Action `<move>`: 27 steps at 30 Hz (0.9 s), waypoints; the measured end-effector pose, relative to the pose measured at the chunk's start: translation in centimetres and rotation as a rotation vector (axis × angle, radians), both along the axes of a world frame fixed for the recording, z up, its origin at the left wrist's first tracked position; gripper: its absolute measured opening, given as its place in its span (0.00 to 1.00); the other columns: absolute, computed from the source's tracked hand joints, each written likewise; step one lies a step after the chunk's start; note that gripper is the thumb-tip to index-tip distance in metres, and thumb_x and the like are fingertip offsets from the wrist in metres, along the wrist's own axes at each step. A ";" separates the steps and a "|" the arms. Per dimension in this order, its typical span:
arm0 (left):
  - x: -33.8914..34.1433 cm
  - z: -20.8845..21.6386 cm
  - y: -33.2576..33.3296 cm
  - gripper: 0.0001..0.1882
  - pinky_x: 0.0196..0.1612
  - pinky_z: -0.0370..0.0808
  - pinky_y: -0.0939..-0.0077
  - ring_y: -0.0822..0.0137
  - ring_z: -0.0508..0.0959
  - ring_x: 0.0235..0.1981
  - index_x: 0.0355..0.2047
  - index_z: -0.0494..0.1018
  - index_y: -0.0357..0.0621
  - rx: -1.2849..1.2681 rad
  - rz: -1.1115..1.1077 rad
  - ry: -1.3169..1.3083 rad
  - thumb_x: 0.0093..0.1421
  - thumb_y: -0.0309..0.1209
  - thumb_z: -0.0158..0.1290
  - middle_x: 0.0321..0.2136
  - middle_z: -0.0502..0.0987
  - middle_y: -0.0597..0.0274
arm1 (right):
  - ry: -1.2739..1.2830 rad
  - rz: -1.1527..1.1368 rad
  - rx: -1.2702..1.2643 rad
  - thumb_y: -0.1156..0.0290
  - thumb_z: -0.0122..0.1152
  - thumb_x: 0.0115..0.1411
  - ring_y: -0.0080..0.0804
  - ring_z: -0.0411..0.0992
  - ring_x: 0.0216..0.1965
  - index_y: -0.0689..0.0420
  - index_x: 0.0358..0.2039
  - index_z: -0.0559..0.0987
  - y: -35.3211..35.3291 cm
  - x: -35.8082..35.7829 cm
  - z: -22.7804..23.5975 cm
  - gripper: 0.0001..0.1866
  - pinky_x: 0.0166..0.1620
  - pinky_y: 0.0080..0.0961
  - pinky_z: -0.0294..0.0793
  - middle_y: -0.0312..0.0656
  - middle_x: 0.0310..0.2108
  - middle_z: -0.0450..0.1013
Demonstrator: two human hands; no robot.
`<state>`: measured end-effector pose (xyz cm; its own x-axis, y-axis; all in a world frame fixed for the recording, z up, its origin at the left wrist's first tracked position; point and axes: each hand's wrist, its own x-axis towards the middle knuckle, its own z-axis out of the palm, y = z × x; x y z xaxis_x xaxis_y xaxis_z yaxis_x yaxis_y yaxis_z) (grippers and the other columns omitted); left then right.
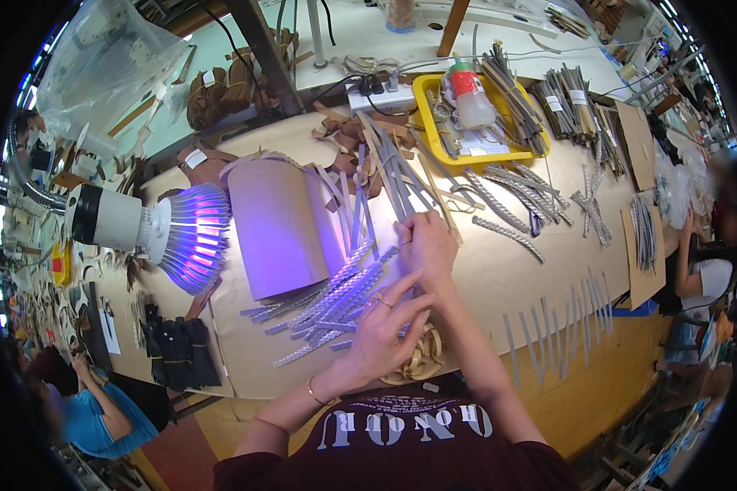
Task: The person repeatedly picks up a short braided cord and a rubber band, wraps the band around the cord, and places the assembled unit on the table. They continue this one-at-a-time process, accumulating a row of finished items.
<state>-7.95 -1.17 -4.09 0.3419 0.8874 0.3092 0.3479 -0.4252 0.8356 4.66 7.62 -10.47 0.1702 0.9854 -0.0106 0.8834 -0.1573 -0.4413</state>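
Observation:
My right hand (428, 245) reaches in over the middle of the table, fingers curled at the lower ends of several flat grey strips (395, 180). They appear pinched, though the fingertips are partly hidden. Closer to me, my left hand (389, 323) hovers by the right wrist with its fingers stretched apart and nothing in them. Just left of it lies a pile of braided silver-grey straps (323, 315). A curved brown board (274, 221) stands behind that pile. Coiled tan strips (422, 360) sit beneath my forearms.
A lit lamp (192, 237) glows purple at the left. Back right, a yellow tray (544, 155) holds a bottle (472, 102) and strips. More braided straps (524, 192) lie before it. Grey strips (561, 327) line the right front edge; dark bundles (180, 352) lie front left.

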 end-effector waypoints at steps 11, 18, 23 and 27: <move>-1.3 0.2 1.6 0.15 0.51 0.74 0.59 0.50 0.77 0.49 0.46 0.78 0.44 0.095 0.031 0.107 0.56 0.23 0.59 0.53 0.75 0.52 | -0.119 0.017 0.081 0.56 0.60 0.62 0.37 0.75 0.38 0.53 0.34 0.80 0.8 0.1 0.8 0.13 0.44 0.39 0.64 0.40 0.34 0.76; -2.3 -3.8 12.2 0.13 0.46 0.71 0.57 0.49 0.77 0.44 0.41 0.78 0.42 0.075 0.452 0.625 0.57 0.33 0.60 0.42 0.78 0.53 | 0.175 -0.098 -0.022 0.58 0.61 0.62 0.38 0.76 0.37 0.54 0.31 0.81 -0.2 2.0 2.4 0.12 0.39 0.38 0.66 0.39 0.31 0.77; -1.2 -5.9 14.6 0.14 0.39 0.74 0.60 0.53 0.79 0.35 0.40 0.78 0.40 0.041 0.508 0.708 0.56 0.34 0.61 0.34 0.80 0.54 | 0.156 -0.108 0.057 0.55 0.62 0.61 0.40 0.75 0.36 0.55 0.37 0.81 -1.7 2.7 3.6 0.15 0.40 0.39 0.68 0.40 0.34 0.77; -1.2 -2.5 13.7 0.13 0.27 0.74 0.73 0.66 0.79 0.23 0.38 0.77 0.37 -0.071 0.547 0.374 0.58 0.34 0.62 0.28 0.81 0.57 | 0.111 -0.100 0.196 0.56 0.65 0.60 0.36 0.74 0.34 0.56 0.43 0.80 -3.3 3.4 4.2 0.18 0.36 0.34 0.70 0.40 0.36 0.76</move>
